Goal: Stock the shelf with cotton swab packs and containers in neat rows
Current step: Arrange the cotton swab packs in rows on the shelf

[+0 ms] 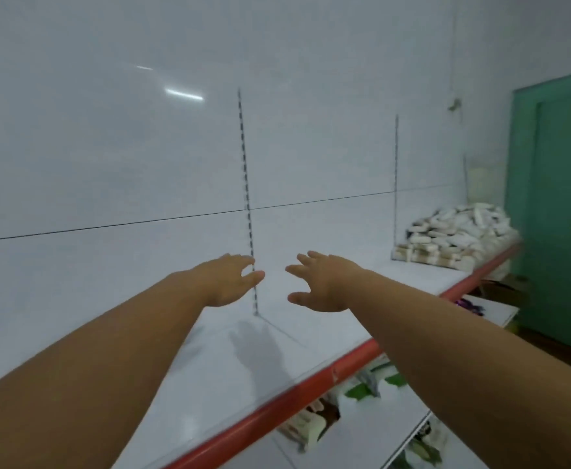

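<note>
There are two hands. The left hand (233,279) and the right hand (321,282) both reach out over a long white shelf (209,367). They are side by side with a small gap between them. The fingers of both hands are spread and a bit bent. Both hands are loose and hold nothing. They are up in the air above the shelf, and a dark shadow (257,346) lies on the shelf under them.

There is one big pile of cotton swab packs (456,231). It sits on the same shelf, far off to the right, well apart from the hands. The packs are white and tan, and too blurry to count.

The shelf has one red edge (277,407) along its front. Two thin metal strips (247,198) (396,154) run up the white back wall. One green door (558,198) stands past the pile. One lower shelf (379,428) has some blurry packs (311,431) on it.
</note>
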Demonstrator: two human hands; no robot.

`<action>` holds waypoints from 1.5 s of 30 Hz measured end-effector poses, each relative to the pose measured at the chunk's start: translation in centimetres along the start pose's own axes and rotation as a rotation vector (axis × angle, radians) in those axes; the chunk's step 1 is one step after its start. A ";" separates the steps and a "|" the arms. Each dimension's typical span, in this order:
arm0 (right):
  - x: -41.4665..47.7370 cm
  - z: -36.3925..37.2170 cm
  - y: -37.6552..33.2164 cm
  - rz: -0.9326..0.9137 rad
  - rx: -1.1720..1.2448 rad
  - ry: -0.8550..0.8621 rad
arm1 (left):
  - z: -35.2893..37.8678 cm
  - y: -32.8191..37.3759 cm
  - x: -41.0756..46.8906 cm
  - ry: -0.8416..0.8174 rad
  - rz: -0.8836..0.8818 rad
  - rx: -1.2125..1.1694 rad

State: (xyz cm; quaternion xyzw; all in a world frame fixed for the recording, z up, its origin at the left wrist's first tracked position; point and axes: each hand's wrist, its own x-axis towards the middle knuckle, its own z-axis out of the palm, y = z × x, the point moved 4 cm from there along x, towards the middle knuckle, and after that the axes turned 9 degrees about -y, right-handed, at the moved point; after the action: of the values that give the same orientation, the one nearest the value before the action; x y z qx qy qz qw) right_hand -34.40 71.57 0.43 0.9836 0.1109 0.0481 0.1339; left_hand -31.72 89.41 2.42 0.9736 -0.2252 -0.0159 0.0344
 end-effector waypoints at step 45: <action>19.2 28.1 86.1 0.279 0.259 0.042 | 6.5 49.6 74.5 0.002 0.188 -0.243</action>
State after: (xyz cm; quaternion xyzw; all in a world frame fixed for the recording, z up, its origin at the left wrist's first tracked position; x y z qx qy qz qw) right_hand 5.36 -12.03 -1.67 0.9972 -0.0185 0.0721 -0.0044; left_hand 13.23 11.85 -1.51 0.9368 -0.3119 -0.0390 0.1535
